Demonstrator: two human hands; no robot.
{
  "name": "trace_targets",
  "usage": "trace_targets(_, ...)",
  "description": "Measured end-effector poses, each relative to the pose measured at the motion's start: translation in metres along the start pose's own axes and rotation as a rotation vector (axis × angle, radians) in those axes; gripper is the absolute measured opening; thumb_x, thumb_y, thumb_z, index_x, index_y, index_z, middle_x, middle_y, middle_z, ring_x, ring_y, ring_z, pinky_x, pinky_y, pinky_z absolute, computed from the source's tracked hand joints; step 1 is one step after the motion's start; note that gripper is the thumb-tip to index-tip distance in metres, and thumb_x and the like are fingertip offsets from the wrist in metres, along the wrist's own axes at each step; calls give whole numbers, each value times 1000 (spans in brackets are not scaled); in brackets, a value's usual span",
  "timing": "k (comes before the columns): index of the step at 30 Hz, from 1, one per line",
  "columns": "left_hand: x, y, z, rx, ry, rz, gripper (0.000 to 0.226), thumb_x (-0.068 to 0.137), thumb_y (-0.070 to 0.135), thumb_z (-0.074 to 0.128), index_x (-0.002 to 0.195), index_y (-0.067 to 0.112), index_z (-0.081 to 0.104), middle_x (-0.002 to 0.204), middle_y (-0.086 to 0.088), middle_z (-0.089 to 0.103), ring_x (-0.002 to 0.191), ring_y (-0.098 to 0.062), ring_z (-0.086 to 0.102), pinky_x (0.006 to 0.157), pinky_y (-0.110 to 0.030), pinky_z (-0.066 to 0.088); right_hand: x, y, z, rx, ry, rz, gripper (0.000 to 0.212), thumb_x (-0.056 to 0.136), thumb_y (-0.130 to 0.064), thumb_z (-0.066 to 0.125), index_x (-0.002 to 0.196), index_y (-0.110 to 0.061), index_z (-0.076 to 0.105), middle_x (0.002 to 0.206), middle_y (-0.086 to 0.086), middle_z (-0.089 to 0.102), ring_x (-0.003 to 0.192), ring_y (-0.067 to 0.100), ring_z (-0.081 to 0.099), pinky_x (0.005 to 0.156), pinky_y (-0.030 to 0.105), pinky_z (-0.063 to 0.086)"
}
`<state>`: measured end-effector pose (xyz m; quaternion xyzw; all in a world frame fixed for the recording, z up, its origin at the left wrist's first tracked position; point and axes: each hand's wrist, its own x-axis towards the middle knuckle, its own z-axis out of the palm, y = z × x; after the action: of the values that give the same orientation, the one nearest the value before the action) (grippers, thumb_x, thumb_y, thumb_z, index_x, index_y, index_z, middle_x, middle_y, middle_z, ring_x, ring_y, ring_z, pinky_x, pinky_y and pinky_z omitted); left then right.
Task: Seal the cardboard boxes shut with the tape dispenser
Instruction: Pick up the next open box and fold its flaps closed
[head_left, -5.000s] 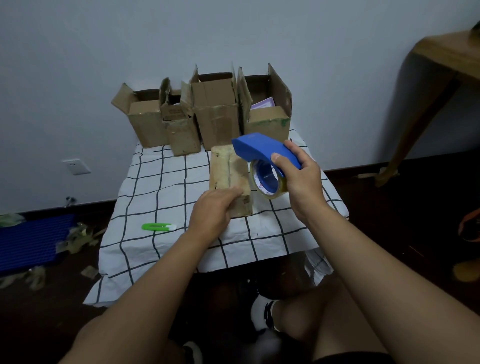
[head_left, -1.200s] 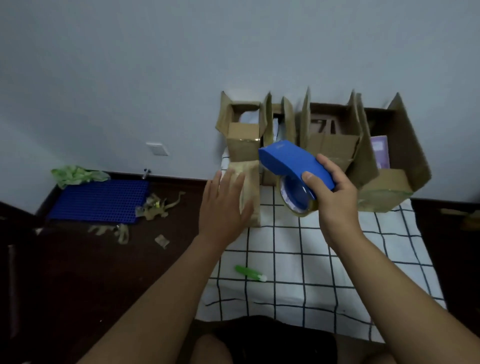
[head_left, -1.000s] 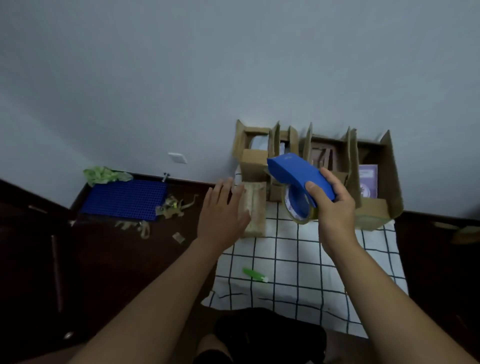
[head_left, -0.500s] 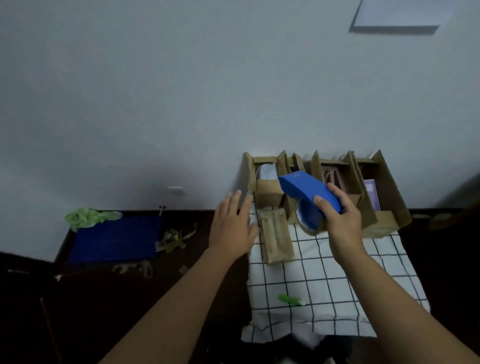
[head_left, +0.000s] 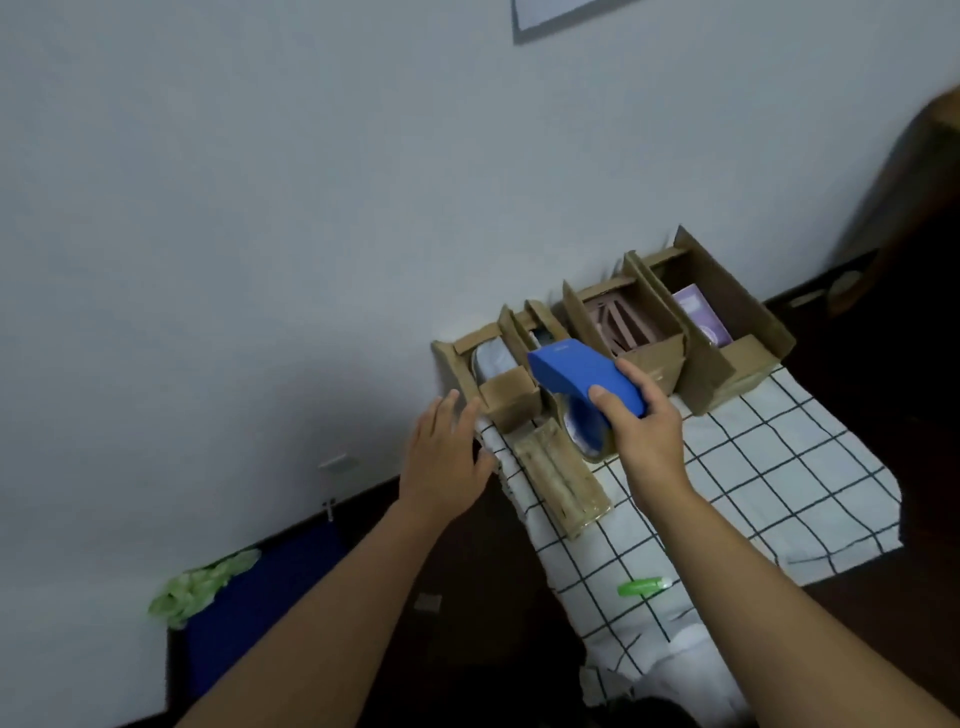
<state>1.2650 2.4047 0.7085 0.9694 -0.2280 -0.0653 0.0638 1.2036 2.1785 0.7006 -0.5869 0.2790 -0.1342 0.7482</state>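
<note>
My right hand (head_left: 641, 431) grips the blue tape dispenser (head_left: 582, 376), held in the air above the table's far left part. Below it lies a taped-shut cardboard box (head_left: 558, 478) on the checked cloth (head_left: 753, 467). My left hand (head_left: 444, 457) hovers open just left of that box, fingers spread, touching nothing. Several open cardboard boxes (head_left: 649, 338) stand in a row against the wall, flaps up; the leftmost open box (head_left: 498, 384) is right beyond my left fingertips.
A green utility knife (head_left: 641, 586) lies on the cloth near its front edge. A blue mat (head_left: 260, 587) and a green crumpled bag (head_left: 200, 584) are on the dark floor at the left. A wooden furniture leg (head_left: 904, 171) stands at the far right.
My left hand has let go of the taped box, which now lies flat at the table's left edge. The view has tilted and swung; the dispenser stays in my right hand.
</note>
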Motion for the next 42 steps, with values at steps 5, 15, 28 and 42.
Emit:
trace_targets(5,33,-15,9,0,-80,46,62,93,35,46,150,16,29,157,-14,25,145,-30,20,118,-42,18,13,7,10,1,75,17,45,84,-30,79,125,-40,64,123,-20,58,100,-9,61,73,11,52)
trace_targets(15,127,-105,67,-1,-280,246,58,91,29,51,145,19,34,152,-7,30,139,-23,27,114,-36,25,56,53,91,-74,276,69,37,85,-27,79,111,-50,64,117,-24,57,98,-9,61,75,12,52)
trace_targets(28,192,-155,129,-48,-442,308,51,99,33,46,148,27,35,134,-8,51,113,-29,54,81,-38,46,57,98,139,-64,563,125,39,83,-33,79,117,-46,65,124,-16,59,108,2,62,90,27,54)
trace_targets(42,189,-154,127,-133,-298,442,43,92,28,63,131,10,57,119,-13,64,115,-30,55,104,-41,39,40,106,144,-28,620,131,43,85,-29,78,125,-36,64,126,-12,58,102,-4,61,80,16,53)
